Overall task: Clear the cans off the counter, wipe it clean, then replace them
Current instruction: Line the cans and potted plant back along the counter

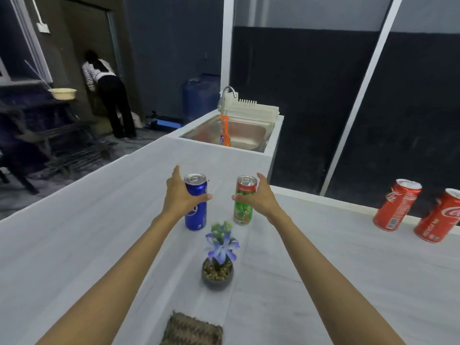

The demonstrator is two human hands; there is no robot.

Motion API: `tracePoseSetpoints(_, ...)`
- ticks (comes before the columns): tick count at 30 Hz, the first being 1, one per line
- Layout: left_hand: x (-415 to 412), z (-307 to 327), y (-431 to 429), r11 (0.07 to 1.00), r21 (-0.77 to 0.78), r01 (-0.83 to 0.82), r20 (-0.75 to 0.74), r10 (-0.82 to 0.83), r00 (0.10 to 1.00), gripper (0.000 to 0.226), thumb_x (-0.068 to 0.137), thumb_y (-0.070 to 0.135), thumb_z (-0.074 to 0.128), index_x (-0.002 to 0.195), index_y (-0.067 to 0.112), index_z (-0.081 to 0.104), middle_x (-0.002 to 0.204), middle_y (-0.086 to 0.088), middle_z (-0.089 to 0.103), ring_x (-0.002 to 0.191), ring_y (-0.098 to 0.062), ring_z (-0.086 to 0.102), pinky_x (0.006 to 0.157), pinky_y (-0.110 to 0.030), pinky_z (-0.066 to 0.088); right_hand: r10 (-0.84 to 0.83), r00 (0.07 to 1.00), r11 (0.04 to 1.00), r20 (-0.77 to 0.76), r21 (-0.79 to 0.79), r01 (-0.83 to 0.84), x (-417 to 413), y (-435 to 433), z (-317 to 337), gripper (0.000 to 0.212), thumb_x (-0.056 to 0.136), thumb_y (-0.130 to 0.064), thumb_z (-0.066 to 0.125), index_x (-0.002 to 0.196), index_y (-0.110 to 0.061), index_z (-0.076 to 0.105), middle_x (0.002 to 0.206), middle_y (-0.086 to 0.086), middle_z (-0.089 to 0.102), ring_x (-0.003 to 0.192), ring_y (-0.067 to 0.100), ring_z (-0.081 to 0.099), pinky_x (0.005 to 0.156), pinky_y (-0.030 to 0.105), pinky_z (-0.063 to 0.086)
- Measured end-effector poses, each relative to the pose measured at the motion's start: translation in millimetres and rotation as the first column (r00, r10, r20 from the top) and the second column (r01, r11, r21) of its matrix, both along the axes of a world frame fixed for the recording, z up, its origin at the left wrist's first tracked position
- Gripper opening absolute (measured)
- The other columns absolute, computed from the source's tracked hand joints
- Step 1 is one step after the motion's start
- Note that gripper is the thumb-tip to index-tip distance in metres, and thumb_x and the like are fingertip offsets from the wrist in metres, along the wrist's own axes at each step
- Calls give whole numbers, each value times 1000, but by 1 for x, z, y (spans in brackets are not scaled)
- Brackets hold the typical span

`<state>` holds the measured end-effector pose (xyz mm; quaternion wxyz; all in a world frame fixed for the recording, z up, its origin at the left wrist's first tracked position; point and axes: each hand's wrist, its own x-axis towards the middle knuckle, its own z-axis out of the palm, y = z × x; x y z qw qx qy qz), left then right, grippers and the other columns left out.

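Both arms are stretched out over the white counter [74,245], one hand per can. The left hand [179,195] is cupped around the left side of the blue can [196,202], thumb crossing the can's front and fingers going behind it; it looks in contact, but whether the grip is actually closed I can't tell. The right hand [258,199] mirrors it on the right side of the green can [245,200], thumb tip across the front, fingers spread and only partly curled. Both cans stand upright, long axis vertical, side by side with a gap between them, just beyond the small flower pot [217,272]. Each can lies directly inboard of its own hand, so the next move is likely a squeeze and straight lift, no cross-reach needed. Two red cans [398,205] sit far right, well apart from both hands, nearer the right. Counter not cleared yet.
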<state>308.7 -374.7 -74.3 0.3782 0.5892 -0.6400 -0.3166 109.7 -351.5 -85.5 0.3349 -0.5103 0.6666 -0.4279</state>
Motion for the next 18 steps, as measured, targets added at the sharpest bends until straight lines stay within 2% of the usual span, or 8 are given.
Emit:
tracePoseSetpoints(2, 2, -20, -10, 996, 85, 39, -61, -34, 998, 109, 64, 28, 82, 146, 14, 11, 147, -12, 34, 131, -29, 39, 100, -39, 38, -29, 999, 1000, 44, -4, 29, 9, -12, -11, 106, 68, -21, 81, 147, -18, 9, 148, 11, 31, 132, 31, 37, 108, 45, 36)
tracePoseSetpoints(5, 0, -39, -21, 995, 81, 52, -117, -43, 992, 85, 65, 28, 81, 133, 13, 33, 134, -11, 51, 114, -25, 51, 83, -30, 42, -171, 980, 981, 98, -75, 178, 15, -23, -25, 90, 71, -19, 78, 141, -18, 21, 139, 11, 44, 123, 31, 48, 100, 41, 42)
tracePoseSetpoints(7, -3, -39, -26, 997, 52, 56, -134, -49, 990, 75, 65, 25, 82, 127, 12, 40, 129, -11, 54, 109, -24, 52, 79, -29, 42, -242, 969, 964, 53, -103, 246, 12, -24, -28, 71, 72, -23, 77, 129, -14, 36, 127, 11, 54, 113, 30, 56, 92, 36, 46)
tracePoseSetpoints(9, -7, -37, -28, 995, 49, 92, -122, -85, 989, 73, 64, 23, 83, 124, 12, 43, 127, -10, 56, 105, -23, 53, 78, -31, 45, -255, 967, 962, 6, -102, 255, 5, -21, -27, 62, 71, -26, 78, 119, -11, 42, 120, 11, 58, 106, 27, 59, 87, 35, 48)
tracePoseSetpoints(13, -31, -16, -20, 970, 100, 220, -146, -204, 968, 68, 63, 17, 83, 120, 14, 46, 118, -8, 58, 97, -21, 54, 73, -35, 50, -314, 949, 945, -39, -105, 309, -23, -3, -20, 61, 72, -30, 77, 119, -10, 44, 119, 9, 58, 105, 24, 59, 86, 34, 49)
tracePoseSetpoints(18, -78, 44, -9, 923, 85, 376, -246, -346, 905, 67, 62, 7, 81, 120, 15, 49, 115, -6, 60, 101, -25, 56, 68, -37, 49, -410, 907, 905, -97, -165, 391, -91, 33, 6, 61, 70, -29, 78, 118, -11, 45, 112, 6, 59, 96, 17, 58, 76, 28, 47)
